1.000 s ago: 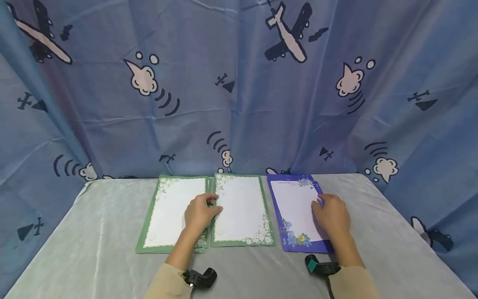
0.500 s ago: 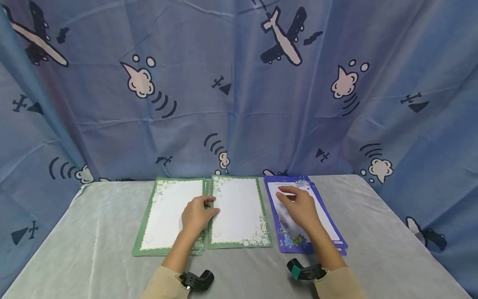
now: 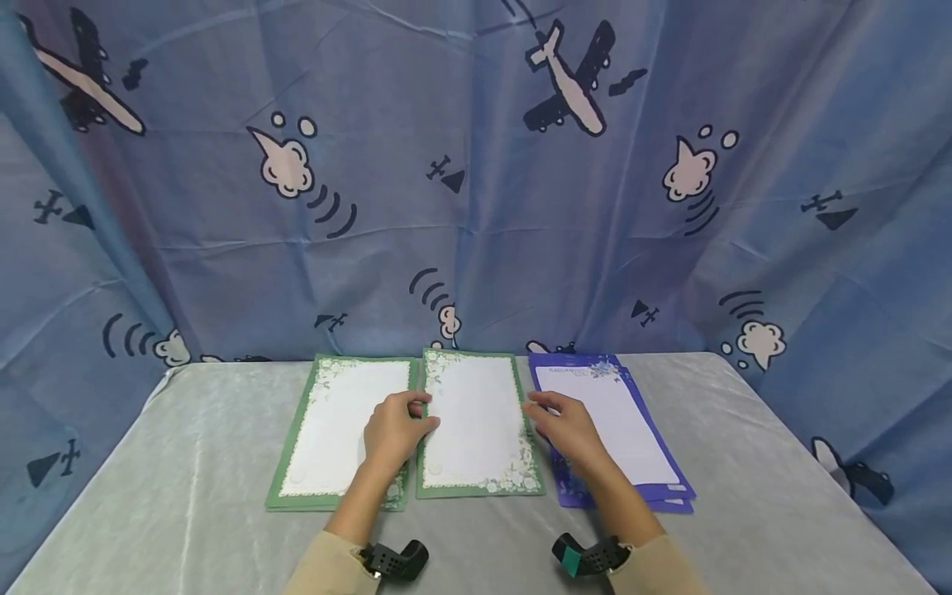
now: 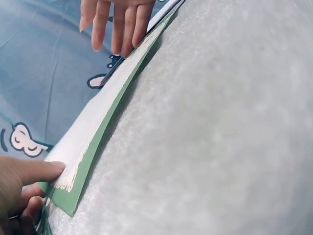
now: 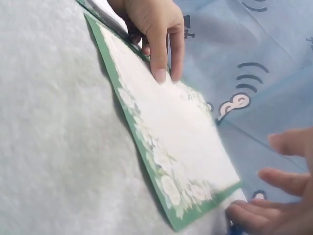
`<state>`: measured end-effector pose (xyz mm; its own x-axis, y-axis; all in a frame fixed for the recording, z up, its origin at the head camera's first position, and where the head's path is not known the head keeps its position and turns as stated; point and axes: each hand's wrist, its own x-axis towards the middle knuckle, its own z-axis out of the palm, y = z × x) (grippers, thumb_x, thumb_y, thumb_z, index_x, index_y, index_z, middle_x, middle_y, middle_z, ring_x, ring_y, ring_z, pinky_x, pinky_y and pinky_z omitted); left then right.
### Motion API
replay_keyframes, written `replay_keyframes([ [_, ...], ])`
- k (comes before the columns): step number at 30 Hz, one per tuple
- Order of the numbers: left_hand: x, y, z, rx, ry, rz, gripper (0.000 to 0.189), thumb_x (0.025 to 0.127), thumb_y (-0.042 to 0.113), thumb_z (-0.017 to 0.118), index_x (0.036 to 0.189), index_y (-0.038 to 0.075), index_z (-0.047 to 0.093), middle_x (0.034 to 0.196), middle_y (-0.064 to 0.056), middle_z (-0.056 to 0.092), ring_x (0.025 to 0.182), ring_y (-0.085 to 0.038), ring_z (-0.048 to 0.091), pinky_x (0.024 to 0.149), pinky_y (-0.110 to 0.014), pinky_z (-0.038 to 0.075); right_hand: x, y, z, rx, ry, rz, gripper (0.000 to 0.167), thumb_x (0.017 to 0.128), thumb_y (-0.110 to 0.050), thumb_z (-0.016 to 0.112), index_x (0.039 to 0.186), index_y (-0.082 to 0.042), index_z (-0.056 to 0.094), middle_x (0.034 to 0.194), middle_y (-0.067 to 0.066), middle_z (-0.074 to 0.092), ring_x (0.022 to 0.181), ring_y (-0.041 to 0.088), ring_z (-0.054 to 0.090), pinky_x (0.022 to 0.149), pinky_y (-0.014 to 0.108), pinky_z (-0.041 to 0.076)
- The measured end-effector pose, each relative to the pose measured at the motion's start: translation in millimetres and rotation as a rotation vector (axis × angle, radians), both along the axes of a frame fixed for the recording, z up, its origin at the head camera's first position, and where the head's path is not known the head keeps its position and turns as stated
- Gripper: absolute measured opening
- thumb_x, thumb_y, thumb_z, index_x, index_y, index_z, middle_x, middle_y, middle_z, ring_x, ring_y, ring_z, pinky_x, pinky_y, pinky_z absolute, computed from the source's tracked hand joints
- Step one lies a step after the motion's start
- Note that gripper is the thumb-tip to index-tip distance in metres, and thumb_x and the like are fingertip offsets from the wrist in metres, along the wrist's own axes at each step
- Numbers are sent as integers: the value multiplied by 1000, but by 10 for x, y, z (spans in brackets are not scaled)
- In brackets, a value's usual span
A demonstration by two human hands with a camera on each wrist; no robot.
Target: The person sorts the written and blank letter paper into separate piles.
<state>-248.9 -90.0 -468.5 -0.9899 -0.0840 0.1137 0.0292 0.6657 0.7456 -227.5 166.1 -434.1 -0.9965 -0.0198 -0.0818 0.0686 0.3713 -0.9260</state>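
Note:
My left hand (image 3: 396, 426) pinches the left edge of the middle green-bordered sheet of paper (image 3: 476, 421). In the left wrist view its thumb (image 4: 46, 171) lies on the white face, with fingers curled underneath. White flowers decorate the sheet's corners, clearest in the right wrist view. My right hand (image 3: 567, 428) is at that sheet's right edge, thumb and fingers spread apart, holding nothing. Below the right hand lie purple-bordered sheets (image 3: 617, 430) with blue flowers, slightly fanned out and partly hidden by the hand and forearm.
Left of the middle sheet, more green-bordered sheets (image 3: 338, 438) lie stacked, partly covered by the left hand and forearm. Everything rests on a pale grey cloth-covered table (image 3: 223, 463). A blue curtain (image 3: 387, 165) with airplane prints hangs behind the far edge.
My right hand has left the right side of the purple-bordered sheets and crossed leftward over them to the middle green-bordered sheet. The left hand has kept its pinch in place.

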Motion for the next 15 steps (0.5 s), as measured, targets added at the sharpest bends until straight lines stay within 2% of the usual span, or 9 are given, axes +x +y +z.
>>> replay_keyframes([
  [4,9,-2,4,19,3,4,30,82,21,83,111,17,77,87,1,72,71,-13,63,58,-29,45,-16,-33,-39,-81,-40,-17,46,102,-20,59,139,7,54,148,27,50,135,41,54,107,44,50],
  [7,10,-10,10,32,10,8,29,82,19,83,111,17,78,85,1,73,70,-13,63,57,-29,45,-25,-52,-67,-115,-45,-52,43,101,-17,60,136,7,58,141,26,56,125,35,61,101,38,55],
  [10,11,-12,19,42,13,12,28,81,18,83,109,16,78,83,1,73,69,-13,64,57,-29,46,-32,-57,-99,-105,-32,-94,36,98,-13,64,129,5,65,131,23,64,105,22,68,88,29,58],
  [12,12,-12,22,45,11,16,28,81,18,84,109,16,78,82,0,73,68,-14,64,57,-29,46,-35,-59,-127,-73,-17,-97,32,96,-11,65,125,4,68,125,22,68,94,14,67,80,24,56],
  [15,16,-19,26,54,6,23,27,82,17,83,108,15,78,83,-1,75,69,-14,66,56,-29,47,-35,-71,-159,-41,6,-78,29,94,-7,67,122,2,71,120,20,70,87,8,63,73,20,52],
])
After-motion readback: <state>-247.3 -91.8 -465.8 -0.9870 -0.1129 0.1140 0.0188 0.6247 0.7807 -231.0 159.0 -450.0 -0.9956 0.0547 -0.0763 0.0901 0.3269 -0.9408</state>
